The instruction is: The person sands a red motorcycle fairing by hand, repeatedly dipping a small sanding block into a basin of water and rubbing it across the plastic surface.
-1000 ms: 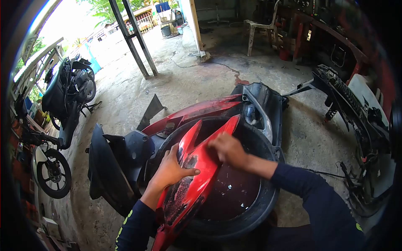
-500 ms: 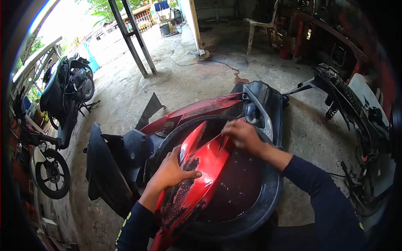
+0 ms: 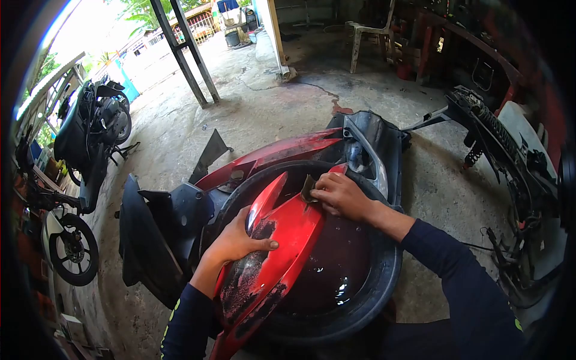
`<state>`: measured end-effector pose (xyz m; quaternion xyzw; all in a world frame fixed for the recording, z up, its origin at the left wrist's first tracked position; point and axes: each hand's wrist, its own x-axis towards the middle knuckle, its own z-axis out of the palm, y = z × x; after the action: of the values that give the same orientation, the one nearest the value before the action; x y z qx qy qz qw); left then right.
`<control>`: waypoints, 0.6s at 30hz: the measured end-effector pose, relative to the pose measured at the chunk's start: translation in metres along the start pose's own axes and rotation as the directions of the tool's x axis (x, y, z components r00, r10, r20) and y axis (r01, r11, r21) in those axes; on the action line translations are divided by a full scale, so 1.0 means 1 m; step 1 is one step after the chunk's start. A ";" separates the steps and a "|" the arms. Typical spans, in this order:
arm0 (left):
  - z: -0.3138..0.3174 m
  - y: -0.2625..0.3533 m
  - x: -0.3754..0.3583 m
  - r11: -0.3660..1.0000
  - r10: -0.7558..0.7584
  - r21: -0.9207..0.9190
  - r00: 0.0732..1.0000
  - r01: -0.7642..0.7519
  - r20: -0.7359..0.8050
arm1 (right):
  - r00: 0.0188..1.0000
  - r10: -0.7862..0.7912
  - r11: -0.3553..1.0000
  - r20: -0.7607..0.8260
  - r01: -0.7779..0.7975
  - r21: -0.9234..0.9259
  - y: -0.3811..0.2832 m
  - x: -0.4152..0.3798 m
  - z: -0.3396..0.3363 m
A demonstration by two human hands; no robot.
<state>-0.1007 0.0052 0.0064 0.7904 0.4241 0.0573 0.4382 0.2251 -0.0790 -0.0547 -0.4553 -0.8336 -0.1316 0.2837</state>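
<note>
Panel of forked red plastic (image 3: 295, 233), likely light, stiff, slick: my left hand (image 3: 236, 241) clasps its middle, the surest hold; my right hand (image 3: 342, 195) pinches a thin olive-brown sheet (image 3: 308, 187).

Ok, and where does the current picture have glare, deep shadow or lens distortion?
Head view: the outdoor sky is overexposed to white; head view: bright glints sit on the dark reddish liquid inside the round black tub; head view: the room behind the pale plastic chair falls into deep shadow; head view: strong fisheye curving, with blackened corners.
</note>
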 end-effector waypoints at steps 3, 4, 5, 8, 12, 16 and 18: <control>-0.001 0.014 -0.006 0.999 -0.008 0.030 1.000 0.009 -0.014 | 0.993 0.102 0.992 0.053 -0.106 0.074 0.000 0.004 0.001; -0.002 0.017 -0.008 0.999 -0.013 0.045 1.000 0.014 -0.019 | 0.993 0.104 0.992 0.053 -0.107 0.073 0.003 0.003 0.003; -0.001 0.017 -0.008 0.999 -0.012 0.046 1.000 0.013 -0.019 | 0.984 0.171 0.983 0.057 -0.174 0.051 0.008 0.002 0.007; 0.001 0.015 -0.007 0.998 -0.007 0.055 0.999 0.009 -0.035 | 0.977 0.208 0.977 0.053 -0.210 0.041 -0.007 0.009 -0.004; 0.004 0.008 -0.008 1.000 -0.006 0.018 0.999 0.007 -0.037 | 0.991 0.048 0.999 -0.126 -0.047 0.011 -0.030 0.002 0.008; 0.006 0.015 -0.011 0.999 0.010 -0.036 1.000 -0.010 -0.020 | 0.964 0.261 0.959 -0.049 -0.265 -0.106 -0.002 -0.002 0.015; 0.008 0.010 -0.008 1.000 0.005 -0.012 0.999 -0.006 -0.038 | 0.984 0.168 0.980 -0.065 -0.174 -0.100 -0.028 -0.001 0.023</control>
<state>-0.0960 -0.0085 0.0118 0.7876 0.4299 0.0761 0.4349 0.1940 -0.0839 -0.0728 -0.5356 -0.7750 -0.1633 0.2929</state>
